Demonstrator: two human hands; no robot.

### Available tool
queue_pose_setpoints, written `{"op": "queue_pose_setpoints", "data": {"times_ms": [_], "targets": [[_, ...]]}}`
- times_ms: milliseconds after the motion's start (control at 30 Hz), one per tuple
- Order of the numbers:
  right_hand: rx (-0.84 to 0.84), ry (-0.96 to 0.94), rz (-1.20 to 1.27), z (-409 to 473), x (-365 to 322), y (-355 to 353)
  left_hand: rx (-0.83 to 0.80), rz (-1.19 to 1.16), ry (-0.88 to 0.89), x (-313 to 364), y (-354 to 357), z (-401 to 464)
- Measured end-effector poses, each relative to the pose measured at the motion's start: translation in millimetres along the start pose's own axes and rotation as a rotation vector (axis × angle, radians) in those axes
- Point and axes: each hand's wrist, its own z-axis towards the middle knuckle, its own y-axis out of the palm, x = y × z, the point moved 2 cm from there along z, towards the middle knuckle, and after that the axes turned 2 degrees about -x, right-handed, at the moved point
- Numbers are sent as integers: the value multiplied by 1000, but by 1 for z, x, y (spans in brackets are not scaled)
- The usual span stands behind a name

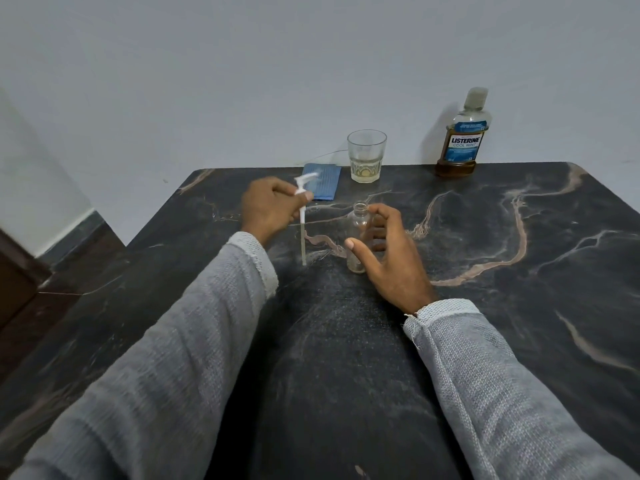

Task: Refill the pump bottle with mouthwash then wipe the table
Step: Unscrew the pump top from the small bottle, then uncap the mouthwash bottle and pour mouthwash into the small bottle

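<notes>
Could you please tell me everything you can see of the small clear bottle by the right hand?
The small bottle is clear, plastic or glass, and stands upright on the dark marble table. Its neck is open, with the pump out, and it looks almost empty. The right hand curves loosely round it; whether the fingers touch it is unclear.

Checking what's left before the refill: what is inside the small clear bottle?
The small clear bottle looks almost empty, with a faint yellowish trace at its base. The right hand partly covers its far side.

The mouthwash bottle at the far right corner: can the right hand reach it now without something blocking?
Probably yes. The right hand is open beside the small pump bottle, and bare table lies between it and the mouthwash bottle. The glass stands off to the left of that path.
</notes>
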Motion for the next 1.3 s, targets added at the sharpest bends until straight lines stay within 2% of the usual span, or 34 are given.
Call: {"op": "queue_pose_setpoints", "data": {"times_ms": [133, 300, 767, 1000, 1100, 1300], "targets": [[4, 5, 4, 0, 1, 0, -25, 268, 13, -8, 26, 7], [12, 6, 9, 0, 3, 1, -85, 409, 13, -17, 38, 13], [6, 8, 12, 0, 3, 0, -80, 355, -21, -30, 39, 7], [-7, 31, 44, -2, 1, -3, -81, 363, 16, -30, 34, 4], [4, 46, 55, -3, -2, -7, -64, 357, 64, -28, 33, 3], [93, 73, 90, -4, -2, -26, -90, 260, 274, -7, 38, 9]]}}
